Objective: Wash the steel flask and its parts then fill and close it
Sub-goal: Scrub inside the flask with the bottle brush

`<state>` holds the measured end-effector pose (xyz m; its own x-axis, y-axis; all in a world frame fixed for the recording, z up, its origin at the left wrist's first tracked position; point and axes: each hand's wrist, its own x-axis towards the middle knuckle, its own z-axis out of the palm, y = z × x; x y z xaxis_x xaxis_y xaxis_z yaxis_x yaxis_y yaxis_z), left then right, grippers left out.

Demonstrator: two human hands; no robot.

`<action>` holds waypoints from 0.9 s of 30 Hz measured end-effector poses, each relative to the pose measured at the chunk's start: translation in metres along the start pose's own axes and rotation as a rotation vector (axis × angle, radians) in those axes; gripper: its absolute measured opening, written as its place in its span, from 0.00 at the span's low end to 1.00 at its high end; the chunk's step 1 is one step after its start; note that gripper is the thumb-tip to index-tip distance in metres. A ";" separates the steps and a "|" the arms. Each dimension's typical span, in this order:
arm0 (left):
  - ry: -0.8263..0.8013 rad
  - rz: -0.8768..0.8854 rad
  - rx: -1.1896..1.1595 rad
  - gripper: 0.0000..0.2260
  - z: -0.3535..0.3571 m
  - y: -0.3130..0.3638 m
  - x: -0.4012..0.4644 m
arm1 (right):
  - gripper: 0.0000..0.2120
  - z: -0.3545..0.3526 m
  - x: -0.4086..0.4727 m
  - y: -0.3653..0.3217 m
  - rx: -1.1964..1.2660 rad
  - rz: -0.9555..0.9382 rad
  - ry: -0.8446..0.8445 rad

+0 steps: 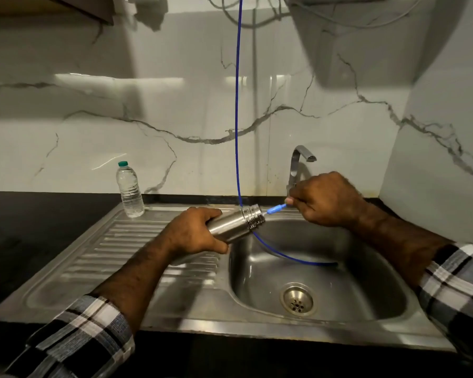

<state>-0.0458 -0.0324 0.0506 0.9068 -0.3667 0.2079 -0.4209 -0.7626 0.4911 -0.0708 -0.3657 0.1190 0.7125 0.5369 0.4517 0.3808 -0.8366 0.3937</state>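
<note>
My left hand (194,233) grips the steel flask (236,222) around its body and holds it tilted on its side over the left rim of the sink bowl, threaded mouth toward the right. My right hand (325,199) pinches the handle of a thin blue brush (276,209) whose tip points into the flask's mouth. The flask has no cap on it, and I see no cap in view.
A thin blue tube (236,105) hangs from above and curls into the steel sink (366,282). The tap (298,165) stands behind my right hand. A clear plastic bottle (130,189) with a green cap stands on the ribbed drainboard (99,257).
</note>
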 end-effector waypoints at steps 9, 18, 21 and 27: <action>0.067 -0.068 -0.022 0.25 0.005 -0.006 -0.003 | 0.18 0.024 0.009 0.005 0.004 -0.038 0.098; 0.076 0.022 0.281 0.32 -0.007 0.000 -0.004 | 0.23 0.017 0.009 0.000 0.545 0.283 -0.457; 0.054 0.008 0.326 0.32 -0.006 0.000 -0.002 | 0.17 0.018 0.006 0.006 0.783 0.387 -0.517; 0.034 -0.024 0.114 0.30 0.002 -0.001 0.000 | 0.07 0.024 -0.002 0.008 0.161 -0.148 0.166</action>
<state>-0.0456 -0.0326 0.0480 0.9160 -0.3308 0.2269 -0.3972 -0.8271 0.3977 -0.0547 -0.3762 0.1024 0.5407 0.6540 0.5291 0.5717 -0.7471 0.3392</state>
